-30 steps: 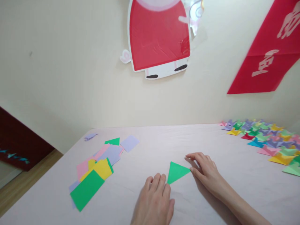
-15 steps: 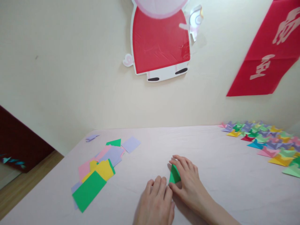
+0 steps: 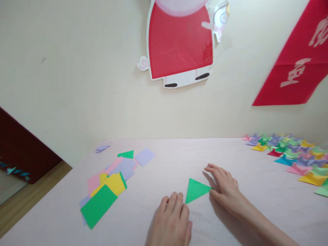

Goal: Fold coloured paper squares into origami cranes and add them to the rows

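A green paper triangle lies flat on the table, one corner pointing right. My right hand is at that corner, its thumb touching or very close to the tip and its other fingers stretched out above the cloth. My left hand rests palm down just below and left of the triangle. Its fingers are slightly bent and lie on the tablecloth, with nothing visible in them. The undersides of both hands are hidden.
Loose paper sheets lie at left, including a green rectangle, a yellow piece and a lilac square. Rows of colourful folded paper shapes stand at right. A wall with a red cartoon cutout rises behind the table.
My right hand has moved right, off the top of the green paper to its right corner, uncovering the triangle. My left hand has hardly moved. The view has shifted slightly.
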The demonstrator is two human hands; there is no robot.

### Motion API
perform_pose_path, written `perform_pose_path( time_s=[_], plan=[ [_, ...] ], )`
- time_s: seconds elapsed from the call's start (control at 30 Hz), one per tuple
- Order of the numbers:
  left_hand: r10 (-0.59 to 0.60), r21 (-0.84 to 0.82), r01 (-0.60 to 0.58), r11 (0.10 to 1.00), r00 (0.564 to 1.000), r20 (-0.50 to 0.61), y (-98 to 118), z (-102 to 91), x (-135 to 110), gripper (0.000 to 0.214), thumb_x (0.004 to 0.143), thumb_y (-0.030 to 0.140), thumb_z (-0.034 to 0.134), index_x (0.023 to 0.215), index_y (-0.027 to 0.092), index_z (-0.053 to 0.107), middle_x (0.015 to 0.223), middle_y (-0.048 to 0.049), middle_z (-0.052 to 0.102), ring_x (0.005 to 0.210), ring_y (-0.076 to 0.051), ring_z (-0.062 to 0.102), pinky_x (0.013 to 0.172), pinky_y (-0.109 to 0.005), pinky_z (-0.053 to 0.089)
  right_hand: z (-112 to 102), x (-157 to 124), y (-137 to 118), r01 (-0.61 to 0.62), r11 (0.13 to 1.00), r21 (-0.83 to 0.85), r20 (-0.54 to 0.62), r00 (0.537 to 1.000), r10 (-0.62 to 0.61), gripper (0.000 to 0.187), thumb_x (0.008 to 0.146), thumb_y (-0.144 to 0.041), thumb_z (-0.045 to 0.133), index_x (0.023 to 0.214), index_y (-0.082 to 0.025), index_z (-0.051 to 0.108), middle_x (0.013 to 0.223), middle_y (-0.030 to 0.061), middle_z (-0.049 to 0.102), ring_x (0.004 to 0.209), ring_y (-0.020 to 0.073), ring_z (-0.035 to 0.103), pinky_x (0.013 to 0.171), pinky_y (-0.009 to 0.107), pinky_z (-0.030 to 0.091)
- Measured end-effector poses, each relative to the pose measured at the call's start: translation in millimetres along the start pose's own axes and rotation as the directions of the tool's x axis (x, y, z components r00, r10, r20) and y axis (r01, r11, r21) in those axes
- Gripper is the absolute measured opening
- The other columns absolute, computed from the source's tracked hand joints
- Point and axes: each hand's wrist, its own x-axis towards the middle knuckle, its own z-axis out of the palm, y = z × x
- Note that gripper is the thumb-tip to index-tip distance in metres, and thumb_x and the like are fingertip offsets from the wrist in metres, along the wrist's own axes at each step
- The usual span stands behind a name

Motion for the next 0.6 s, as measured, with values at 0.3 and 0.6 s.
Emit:
perform_pose_path(
  time_s=[0.3,0.6],
  plan=[
    [-0.063,-0.17,0.081,0.982,0.992,0.11,-7,2.6,-8,0.028,0.084,0.027,0.058,0.11,0.018,0.057,0.132,-0.0103,0.057,0.116,-0.028,0.052,0.093,-0.041,0.045,-13,-5,-2,0.111,0.966,0.233,0.069,0.989,-0.13,0.036,0.078,-0.022,0.049,0.11,-0.027,0.064,0.13,0.0078,0.057,0.126,0.0269,0.046,0.105,0.048,0.039],
    [-0.038,-0.455,0.058,0.889,0.998,0.051,-10,14.1,-5,0.09,0.075,0.018,0.052,0.151,0.012,0.003,0.145,-0.0185,0.042,0.134,-0.031,0.035,0.103,-0.048,0.034,-15,-4,-33,0.284,0.919,0.274,0.146,0.932,-0.332,0.031,0.068,-0.002,0.05,0.089,-0.024,0.058,0.127,0.0064,0.055,0.123,0.026,0.042,0.101,0.046,0.039]
  ],
)
